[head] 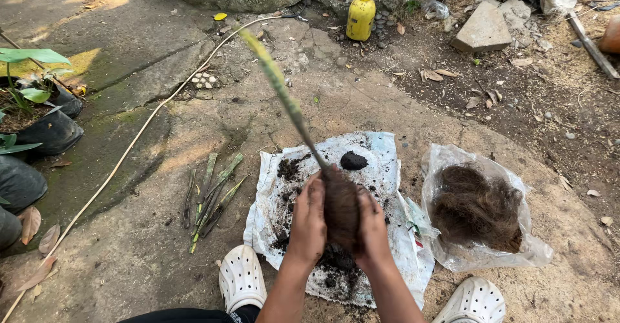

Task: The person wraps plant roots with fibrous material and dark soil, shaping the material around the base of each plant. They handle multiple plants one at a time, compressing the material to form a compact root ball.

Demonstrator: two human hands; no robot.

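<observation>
Outdoor stone ground with white sheet [381, 148]: left hand [309, 218] and right hand [372, 227] clasp the fibre-wrapped root ball [340, 208] of a green cutting [278, 84]; even pressure from both sides likely keeps it compact.

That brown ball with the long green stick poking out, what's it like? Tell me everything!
The brown ball looks like dark, fibrous husk packed around the bottom of a long green stem. The stem slants up and away to the left, blurred. The left hand and right hand cup the ball from both sides, above a white plastic sheet dusted with dark soil.
</observation>
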